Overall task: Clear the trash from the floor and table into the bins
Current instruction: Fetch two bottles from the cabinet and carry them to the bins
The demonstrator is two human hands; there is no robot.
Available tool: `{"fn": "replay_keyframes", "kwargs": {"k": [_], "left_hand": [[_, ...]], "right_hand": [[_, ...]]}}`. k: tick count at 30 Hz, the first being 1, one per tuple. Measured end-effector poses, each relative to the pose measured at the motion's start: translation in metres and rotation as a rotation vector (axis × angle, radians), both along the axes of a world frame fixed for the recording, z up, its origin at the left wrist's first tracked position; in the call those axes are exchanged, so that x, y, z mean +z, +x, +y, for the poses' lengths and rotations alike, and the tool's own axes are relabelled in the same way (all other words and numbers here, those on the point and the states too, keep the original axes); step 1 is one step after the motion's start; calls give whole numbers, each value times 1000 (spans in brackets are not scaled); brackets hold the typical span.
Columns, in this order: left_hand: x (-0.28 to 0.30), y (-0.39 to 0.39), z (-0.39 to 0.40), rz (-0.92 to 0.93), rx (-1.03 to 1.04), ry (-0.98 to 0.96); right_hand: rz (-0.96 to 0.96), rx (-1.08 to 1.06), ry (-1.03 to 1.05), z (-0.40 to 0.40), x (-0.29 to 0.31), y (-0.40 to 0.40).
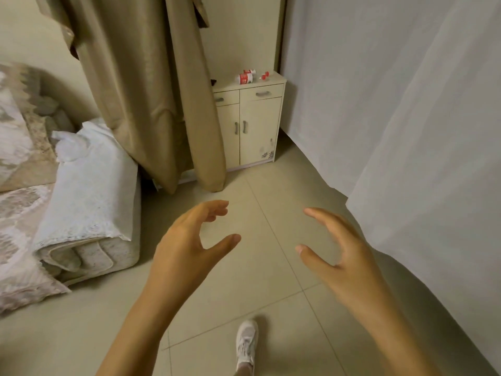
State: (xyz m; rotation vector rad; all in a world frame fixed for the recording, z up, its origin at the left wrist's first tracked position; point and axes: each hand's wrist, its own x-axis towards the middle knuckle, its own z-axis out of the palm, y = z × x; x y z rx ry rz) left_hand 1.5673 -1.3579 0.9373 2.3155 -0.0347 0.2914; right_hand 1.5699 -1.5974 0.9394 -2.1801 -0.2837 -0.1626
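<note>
Two crushed plastic bottles with red labels (246, 77) lie on top of a small cream cabinet (257, 126) against the far wall, with a red cap (265, 75) beside them. My left hand (187, 248) and my right hand (344, 253) are held out over the tiled floor, well short of the cabinet. Both hands are empty, fingers curved and apart. No bin is in view.
A beige curtain (151, 90) hangs left of the cabinet and covers part of it. A sofa with lace covers (81, 202) fills the left side. A white sheet (406, 104) hangs along the right. My white shoe (246, 343) is on the floor below.
</note>
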Motion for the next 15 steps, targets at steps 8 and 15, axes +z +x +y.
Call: {"fn": "replay_keyframes", "kwargs": {"k": [8,15], "left_hand": [[-3,162,2,35,-22,4],[7,281,3,33,-49,22]], "right_hand": [[-4,44,-50,8,-1,164],[-24,18,-26,1,8,275]]}}
